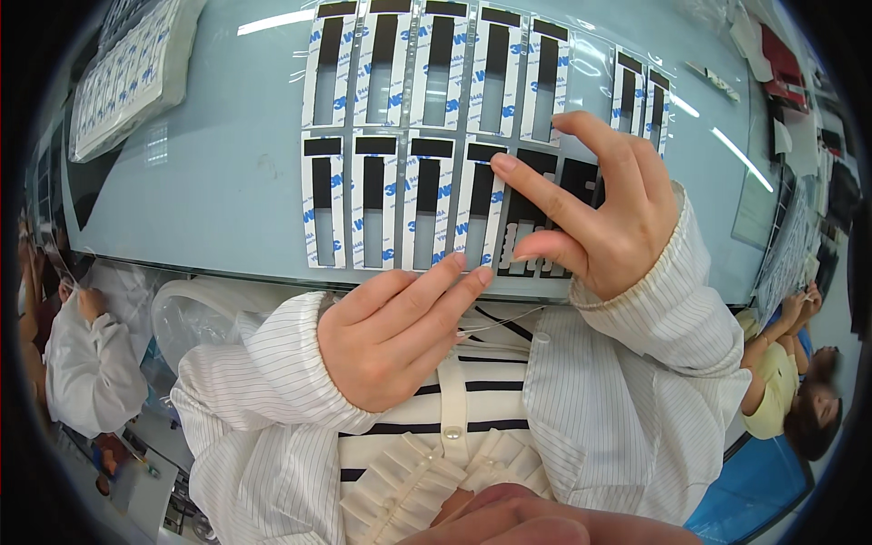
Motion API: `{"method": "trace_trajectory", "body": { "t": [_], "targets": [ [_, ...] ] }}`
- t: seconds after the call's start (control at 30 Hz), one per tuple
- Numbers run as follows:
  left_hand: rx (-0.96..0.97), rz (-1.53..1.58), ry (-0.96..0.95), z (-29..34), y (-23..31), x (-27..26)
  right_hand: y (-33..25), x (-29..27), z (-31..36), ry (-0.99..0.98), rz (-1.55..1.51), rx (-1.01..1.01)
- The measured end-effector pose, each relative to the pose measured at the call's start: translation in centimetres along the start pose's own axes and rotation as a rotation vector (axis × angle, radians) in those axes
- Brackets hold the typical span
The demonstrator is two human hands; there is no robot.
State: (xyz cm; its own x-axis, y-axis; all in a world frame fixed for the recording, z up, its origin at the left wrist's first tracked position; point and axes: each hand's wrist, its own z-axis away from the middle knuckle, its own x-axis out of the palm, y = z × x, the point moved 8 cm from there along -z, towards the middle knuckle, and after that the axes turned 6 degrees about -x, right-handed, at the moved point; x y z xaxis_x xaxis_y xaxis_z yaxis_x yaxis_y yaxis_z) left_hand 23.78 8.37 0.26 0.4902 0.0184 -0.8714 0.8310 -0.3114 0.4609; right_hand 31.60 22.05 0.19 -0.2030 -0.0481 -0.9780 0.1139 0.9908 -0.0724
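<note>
Two rows of white adhesive-backed rectangular frames, with blue print and black strips, lie on a glass-topped table. My left hand is stretched out at the near edge. Its fingertips rest at the bottom end of the fourth frame in the near row. At that frame's upper right side lies the index fingertip of my right hand. The right thumb and other fingers are spread, over and beside uncovered black panels. Neither hand grips anything that I can see.
A stack of white printed sheets sits at the far left of the glass table. Two narrower frames lie to the right of the far row. Clear plastic bags hang below the left edge. Other people are at both sides.
</note>
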Motion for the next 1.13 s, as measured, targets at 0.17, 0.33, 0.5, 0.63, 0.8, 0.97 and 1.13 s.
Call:
{"method": "trace_trajectory", "body": {
  "t": [0.17,0.33,0.5,0.63,0.8,0.97,1.13],
  "targets": [
    [-0.063,-0.02,0.022,-0.1,0.2,-0.5,-0.8,-0.1,0.2,-0.027,0.042,-0.113],
    [-0.071,-0.027,0.032,0.1,0.2,-0.4,-0.6,1.0,-0.5,-0.026,0.053,-0.137],
    [-0.045,-0.059,0.029,0.4,0.2,-0.3,1.1,2.3,-1.6,-0.027,0.005,-0.085],
    [-0.03,-0.055,-0.003,0.5,0.2,0.0,1.1,2.6,-1.5,-0.048,0.03,-0.087],
    [-0.001,-0.128,0.037,0.7,0.4,0.3,-1.6,1.6,0.1,-0.072,0.027,-0.129],
    [0.072,-0.11,0.046,0.4,0.3,-0.4,-3.3,1.2,1.7,-0.118,-0.112,-0.142],
    [0.034,-0.011,-0.055,-0.1,-0.4,-2.1,-1.8,-0.8,2.9,-0.444,-1.035,0.269]
  ]
}}
